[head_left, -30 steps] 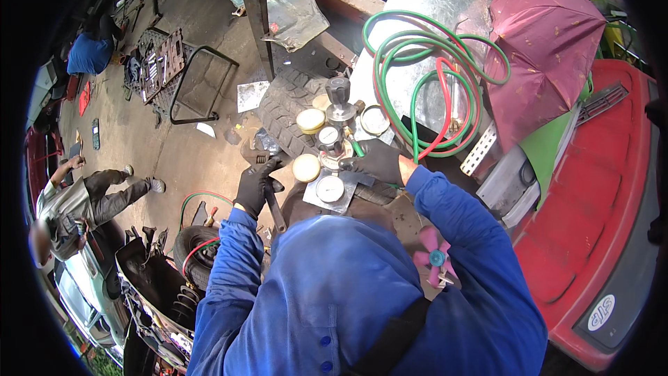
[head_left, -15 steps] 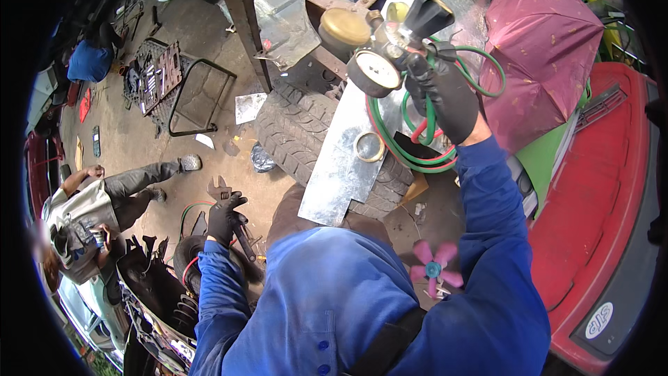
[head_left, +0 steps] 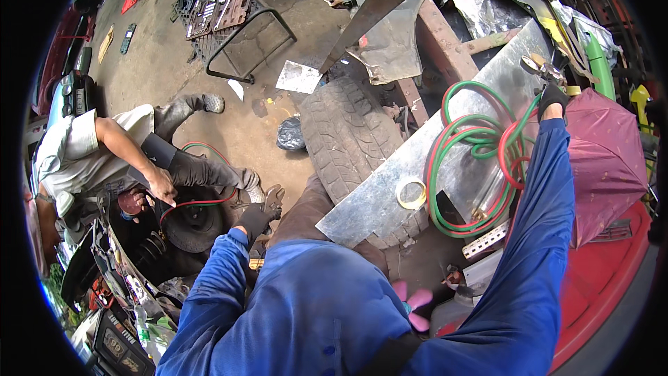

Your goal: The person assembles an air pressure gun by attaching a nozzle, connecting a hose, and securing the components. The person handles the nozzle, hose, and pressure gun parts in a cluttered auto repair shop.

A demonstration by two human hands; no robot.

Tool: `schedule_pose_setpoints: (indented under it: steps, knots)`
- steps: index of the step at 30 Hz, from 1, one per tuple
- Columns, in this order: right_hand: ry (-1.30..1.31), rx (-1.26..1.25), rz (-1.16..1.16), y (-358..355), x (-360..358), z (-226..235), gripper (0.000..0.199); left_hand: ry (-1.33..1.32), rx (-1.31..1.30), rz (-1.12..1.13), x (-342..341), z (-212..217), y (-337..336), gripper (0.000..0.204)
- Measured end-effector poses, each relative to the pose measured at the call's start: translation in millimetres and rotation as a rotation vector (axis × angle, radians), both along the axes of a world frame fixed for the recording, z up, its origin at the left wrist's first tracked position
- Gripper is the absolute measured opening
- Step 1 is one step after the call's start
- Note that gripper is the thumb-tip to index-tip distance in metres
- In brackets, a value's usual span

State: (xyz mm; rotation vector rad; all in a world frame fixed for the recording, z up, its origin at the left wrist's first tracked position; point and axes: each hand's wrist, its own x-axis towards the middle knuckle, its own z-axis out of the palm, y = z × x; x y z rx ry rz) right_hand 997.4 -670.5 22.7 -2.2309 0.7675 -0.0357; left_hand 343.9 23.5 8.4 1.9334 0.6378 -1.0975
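Note:
My left hand (head_left: 256,221), in a black glove, is closed around an adjustable wrench (head_left: 275,199); its jaws point away from me, beside my knee. My right arm stretches far out to the right. At its end my gloved right hand (head_left: 553,99) is closed on a gas regulator with gauges (head_left: 540,67), partly hidden by the fingers, at the far end of a metal sheet (head_left: 369,209). Coiled red and green hoses (head_left: 440,174) hang from it across the sheet. On the sheet's near part lies a roll of tape (head_left: 411,193).
Under the sheet stands a tyre (head_left: 348,125). A maroon umbrella (head_left: 609,160) and a red panel (head_left: 602,278) flank my right arm. At left a co-worker (head_left: 104,139) bends over a wheel, one hand near a hose. A socket set (head_left: 223,7) lies beyond a metal frame (head_left: 254,42).
My right hand has carried the regulator away from me and to the right; the hose coil now lies spread over the sheet. The co-worker has leaned in toward the wheel. My left hand keeps the wrench.

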Motion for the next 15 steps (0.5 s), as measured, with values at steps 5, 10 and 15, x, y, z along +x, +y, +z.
schedule_pose_setpoints:
  steps: [5,10,15]
  knots:
    - [-0.108,0.011,-0.007,11,-49,-98,0.050,0.037,0.144,-0.476,-13,-30,0,0.036]
    - [0.341,0.329,-0.087,30,-56,-74,0.054,0.026,0.179,-0.379,19,-40,-9,0.044]
    - [0.514,0.007,0.160,29,-53,-40,0.054,0.006,0.048,0.257,75,-33,-24,0.040]
